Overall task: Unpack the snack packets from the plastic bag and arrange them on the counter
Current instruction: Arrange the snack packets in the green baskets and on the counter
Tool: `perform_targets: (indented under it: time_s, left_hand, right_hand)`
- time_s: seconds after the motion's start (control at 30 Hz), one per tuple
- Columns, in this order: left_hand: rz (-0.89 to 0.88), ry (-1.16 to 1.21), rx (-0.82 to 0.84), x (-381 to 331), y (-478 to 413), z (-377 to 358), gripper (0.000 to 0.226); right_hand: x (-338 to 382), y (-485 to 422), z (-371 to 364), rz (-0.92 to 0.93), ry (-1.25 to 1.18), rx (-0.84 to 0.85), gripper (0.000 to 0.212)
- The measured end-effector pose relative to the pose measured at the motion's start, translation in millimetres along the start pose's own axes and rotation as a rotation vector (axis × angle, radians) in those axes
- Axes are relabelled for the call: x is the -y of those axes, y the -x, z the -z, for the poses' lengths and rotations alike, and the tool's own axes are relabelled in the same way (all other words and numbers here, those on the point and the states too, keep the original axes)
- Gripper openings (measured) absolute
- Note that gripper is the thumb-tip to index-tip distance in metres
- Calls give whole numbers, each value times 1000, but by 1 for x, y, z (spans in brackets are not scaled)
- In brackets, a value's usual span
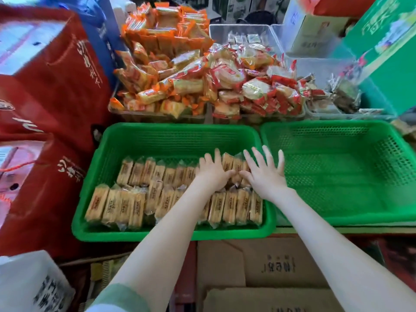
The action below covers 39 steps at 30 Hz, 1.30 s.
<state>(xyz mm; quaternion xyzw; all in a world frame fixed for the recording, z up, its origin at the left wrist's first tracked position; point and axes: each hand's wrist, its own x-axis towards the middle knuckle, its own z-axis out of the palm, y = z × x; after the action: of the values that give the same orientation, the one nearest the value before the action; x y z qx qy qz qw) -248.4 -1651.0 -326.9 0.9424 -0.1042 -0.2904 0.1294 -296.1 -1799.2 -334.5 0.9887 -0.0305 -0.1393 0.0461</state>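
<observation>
Snack packets [135, 206], tan and clear-wrapped, stand on edge in two rows inside the left green basket [180, 129]: one row along its near wall, a second across the middle. Both hands lie on the right end of the second row, toward the basket's right wall. The left hand [213, 174] rests palm down with fingers straight and spread, thumb turned inward onto a packet. The right hand [265, 179] lies likewise, fingers fanned apart, thumb meeting the left thumb; neither hand is closed round a packet. A second green basket [337, 188] stands against the first on its right side. Behind both baskets, clear tubs [243, 32] carry a heap of orange-wrapped packets [157, 41] and, to its right, a heap of red-wrapped packets [258, 91]. Red gift bags [51, 82] stand at the left, a green carton [394, 41] at the far right corner, flattened cardboard [258, 262] under the baskets' near edge, and a white bag [27, 287] at the lower left.
</observation>
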Motion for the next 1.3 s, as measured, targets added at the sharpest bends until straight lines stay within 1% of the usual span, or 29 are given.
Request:
perform_targets:
  time_s: [0.07,0.1,0.2,0.3,0.37,0.43,0.5,0.57,0.63,0.7,0.73,0.8,0.87,0.97,1.17,1.23,1.3]
  left_hand:
    - [-84,149,-29,-3,2,-8,77]
    - [-114,169,-29,-5,3,-12,76]
    - [-110,59,-88,-8,5,-19,79]
    - [-117,-133,-247,-8,8,-26,79]
    - [-161,-171,-350,-10,12,-30,76]
    - [-223,-198,-429,-11,19,-34,71]
    - [-262,-206,-403,-14,25,-36,65]
    - [-242,-213,-368,-20,31,-35,62]
    - [-236,-228,-439,-31,41,-34,60]
    - [-264,-172,-540,-53,57,-39,54]
    - [-288,-129,-573,-68,66,-43,52]
    - [-340,-79,-580,-105,85,-57,51]
    - [-401,-64,-567,-150,104,-78,51]
    - [-509,-16,-591,-226,130,-118,46]
    - [-610,-3,-533,-407,183,-190,43]
    - [-623,26,-516,-464,196,-208,45]
    - [-623,-9,-491,-512,203,-222,47]
  right_hand:
    - [-1,-1,-1,13,46,49,63]
    - [0,-2,-1,21,65,61,64]
    - [1,0,0,25,47,11,63]
    - [4,13,-3,69,-103,-68,58]
    - [4,22,-7,107,-153,-82,55]
    - [1,27,-8,123,-192,-158,54]
    - [-4,36,-5,143,-284,-218,53]
    - [-10,50,-3,155,-457,-220,49]
    - [-21,68,-1,132,-626,-197,44]
    - [-41,86,1,96,-684,-265,41]
    - [-53,95,1,71,-694,-315,40]
    - [-85,116,0,19,-714,-392,39]
    - [-126,144,-3,-30,-722,-433,38]
    - [-201,196,-12,-88,-683,-492,37]
    - [-374,306,-34,-240,-577,-510,39]
    - [-431,338,-41,-288,-571,-500,39]
    - [-482,363,-48,-337,-585,-489,41]
